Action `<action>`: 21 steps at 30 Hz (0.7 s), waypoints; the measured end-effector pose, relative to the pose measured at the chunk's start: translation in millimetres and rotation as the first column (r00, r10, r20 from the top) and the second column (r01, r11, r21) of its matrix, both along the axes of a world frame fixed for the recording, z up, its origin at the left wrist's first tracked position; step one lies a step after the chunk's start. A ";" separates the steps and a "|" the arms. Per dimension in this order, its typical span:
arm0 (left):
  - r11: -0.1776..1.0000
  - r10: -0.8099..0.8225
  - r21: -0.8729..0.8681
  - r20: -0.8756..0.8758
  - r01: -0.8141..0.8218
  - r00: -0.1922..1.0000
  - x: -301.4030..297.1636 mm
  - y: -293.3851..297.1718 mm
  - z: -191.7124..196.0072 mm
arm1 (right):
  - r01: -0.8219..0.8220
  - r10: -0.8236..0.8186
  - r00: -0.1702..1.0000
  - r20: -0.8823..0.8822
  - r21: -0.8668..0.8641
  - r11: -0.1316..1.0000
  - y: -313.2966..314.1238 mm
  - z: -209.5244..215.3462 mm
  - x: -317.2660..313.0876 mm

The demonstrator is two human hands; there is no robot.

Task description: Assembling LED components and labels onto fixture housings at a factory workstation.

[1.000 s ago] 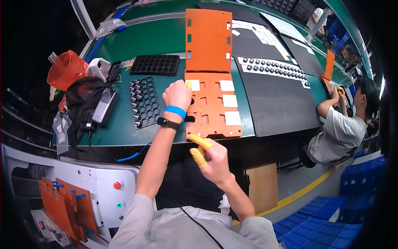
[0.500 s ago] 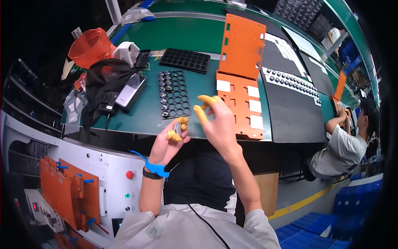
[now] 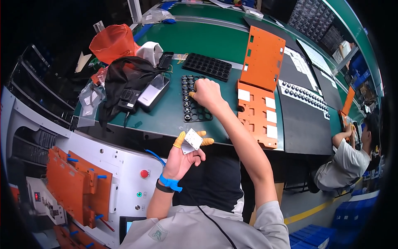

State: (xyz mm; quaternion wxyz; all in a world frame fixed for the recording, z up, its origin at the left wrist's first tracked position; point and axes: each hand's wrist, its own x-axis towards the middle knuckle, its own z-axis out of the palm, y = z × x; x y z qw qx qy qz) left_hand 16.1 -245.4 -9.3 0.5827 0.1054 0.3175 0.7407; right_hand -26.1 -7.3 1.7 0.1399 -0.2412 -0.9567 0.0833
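My left hand (image 3: 182,155), in yellow finger cots and a blue wrist strap, grips a small white square board (image 3: 193,140) with dark dots near the table's front edge. The board is tilted, held between thumb and fingers. My right hand (image 3: 208,94) is over a black tray (image 3: 204,119) of round holes, its fingers curled down and closed. What its fingertips pinch, if anything, is hidden under the hand. Shiny round lens-like parts (image 3: 187,103) fill the tray's left side. Right of it stands an opened orange fixture (image 3: 246,111) with white square pieces in its lower half.
A second black tray (image 3: 207,66) lies farther back. On the left are a dark cloth bag (image 3: 120,79), a white-and-grey box-like device (image 3: 152,93) and an orange bag (image 3: 114,43). Black mats (image 3: 302,124) and a strip of round parts (image 3: 304,95) lie right; a co-worker (image 3: 348,157) sits beyond.
My right hand has moved forward from near the orange fixture to the black tray, its fingers closing. My left hand has turned, so the white board's face shows. The view has shifted left.
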 end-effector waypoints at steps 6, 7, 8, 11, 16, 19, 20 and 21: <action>0.998 0.014 0.068 -0.033 -0.012 0.999 -2.1 1.5 -8.7 | -0.016 0.013 0.977 -0.212 -0.012 1.000 -11.7 28.0 32.5; 0.995 0.021 0.097 -0.060 -0.015 0.998 -2.6 3.5 -10.2 | -0.032 0.011 0.960 -0.280 -0.071 0.997 -18.4 35.6 46.1; 0.995 0.027 0.093 -0.054 -0.022 0.998 -1.8 2.7 -7.1 | -0.080 0.011 0.948 -0.317 -0.206 0.975 -32.4 48.5 58.9; 0.990 0.125 0.068 -0.053 -0.121 0.991 2.7 6.5 -2.3 | -0.369 0.048 0.841 -0.539 -0.505 0.780 -57.6 62.3 108.0; 0.986 0.119 0.124 -0.081 -0.109 0.990 9.6 11.9 4.5 | -0.402 0.102 0.834 -0.542 -0.471 0.785 -90.5 73.8 165.4; 0.972 0.222 0.131 -0.237 -0.195 0.946 19.7 16.6 14.2 | -0.381 0.120 0.810 -0.574 -0.360 0.851 -92.2 61.4 172.5; 0.967 0.239 0.146 -0.242 -0.208 0.940 22.1 18.4 16.1 | -0.370 0.065 0.823 -0.564 -0.446 0.815 -93.0 58.6 173.8; 0.962 0.257 0.162 -0.246 -0.222 0.935 24.2 20.4 16.5 | -0.358 0.011 0.835 -0.550 -0.528 0.770 -93.6 55.8 175.0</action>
